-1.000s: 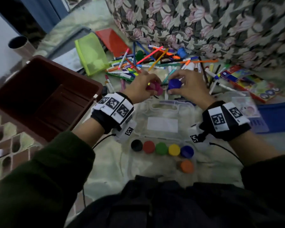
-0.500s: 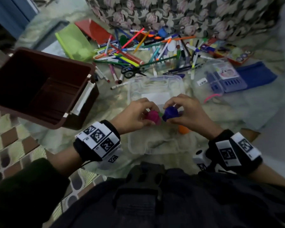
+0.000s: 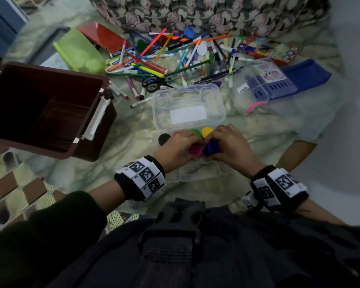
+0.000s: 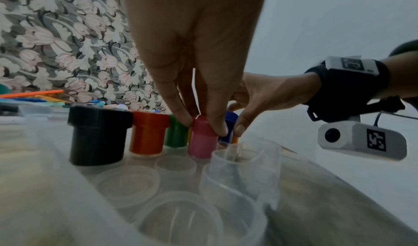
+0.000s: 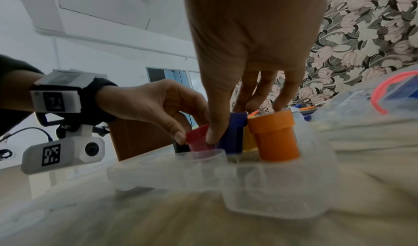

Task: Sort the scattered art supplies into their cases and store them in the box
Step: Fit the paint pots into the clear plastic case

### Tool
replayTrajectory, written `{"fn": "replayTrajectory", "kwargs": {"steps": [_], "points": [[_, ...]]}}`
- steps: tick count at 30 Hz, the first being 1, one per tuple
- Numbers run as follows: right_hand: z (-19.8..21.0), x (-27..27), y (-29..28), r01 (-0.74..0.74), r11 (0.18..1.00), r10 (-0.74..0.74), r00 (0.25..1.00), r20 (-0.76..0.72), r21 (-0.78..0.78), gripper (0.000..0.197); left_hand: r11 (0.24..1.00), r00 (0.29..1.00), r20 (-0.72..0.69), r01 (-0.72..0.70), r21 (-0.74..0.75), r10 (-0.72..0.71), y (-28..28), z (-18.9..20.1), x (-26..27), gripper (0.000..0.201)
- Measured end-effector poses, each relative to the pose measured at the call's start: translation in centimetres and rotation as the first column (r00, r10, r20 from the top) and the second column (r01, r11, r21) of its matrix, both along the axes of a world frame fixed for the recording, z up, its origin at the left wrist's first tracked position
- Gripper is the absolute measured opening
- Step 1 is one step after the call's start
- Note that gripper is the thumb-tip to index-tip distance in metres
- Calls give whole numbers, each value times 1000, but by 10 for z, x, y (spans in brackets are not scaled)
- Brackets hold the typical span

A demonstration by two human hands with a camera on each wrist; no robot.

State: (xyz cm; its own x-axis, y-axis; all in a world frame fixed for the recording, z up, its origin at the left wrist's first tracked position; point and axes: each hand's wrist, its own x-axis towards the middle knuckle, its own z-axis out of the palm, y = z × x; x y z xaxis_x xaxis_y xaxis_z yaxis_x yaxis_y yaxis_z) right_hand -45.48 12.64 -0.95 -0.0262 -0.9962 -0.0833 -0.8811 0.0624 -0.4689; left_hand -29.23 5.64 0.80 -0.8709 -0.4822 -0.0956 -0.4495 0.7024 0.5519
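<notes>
We have brought both jars back from the far pen pile to the clear case (image 3: 220, 113), left hand (image 3: 176, 148) fingers pinching the pink jar (image 4: 201, 139) and right hand (image 3: 230, 146) fingers curled on the blue jar (image 5: 233, 133), ready to seat beside the others.

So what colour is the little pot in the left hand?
Pink pot, clearest in the left wrist view.

No legible text; only coded square markers on the wristbands (image 3: 145, 176).
</notes>
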Motion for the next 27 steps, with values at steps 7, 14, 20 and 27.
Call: {"fn": "replayTrajectory", "kwargs": {"steps": [7, 14, 20, 27], "points": [[3, 0, 2, -24, 998, 27, 998, -55, 60, 46, 993, 996, 65, -57, -101, 64, -1, -8, 3, 37], [11, -8, -2, -54, 993, 59, 997, -46, 106, 39, 996, 996, 47, -74, -42, 76, -3, -9, -2, 37], [14, -11, -4, -74, 989, 80, 996, -43, 130, 33, 998, 998, 34, -54, -20, 55, -10, -9, -3, 27], [27, -22, -22, -30, 997, 21, 992, 121, 67, 21, 1000, 1000, 9, -24, 11, 24, -27, 1, -11, 19]]}}
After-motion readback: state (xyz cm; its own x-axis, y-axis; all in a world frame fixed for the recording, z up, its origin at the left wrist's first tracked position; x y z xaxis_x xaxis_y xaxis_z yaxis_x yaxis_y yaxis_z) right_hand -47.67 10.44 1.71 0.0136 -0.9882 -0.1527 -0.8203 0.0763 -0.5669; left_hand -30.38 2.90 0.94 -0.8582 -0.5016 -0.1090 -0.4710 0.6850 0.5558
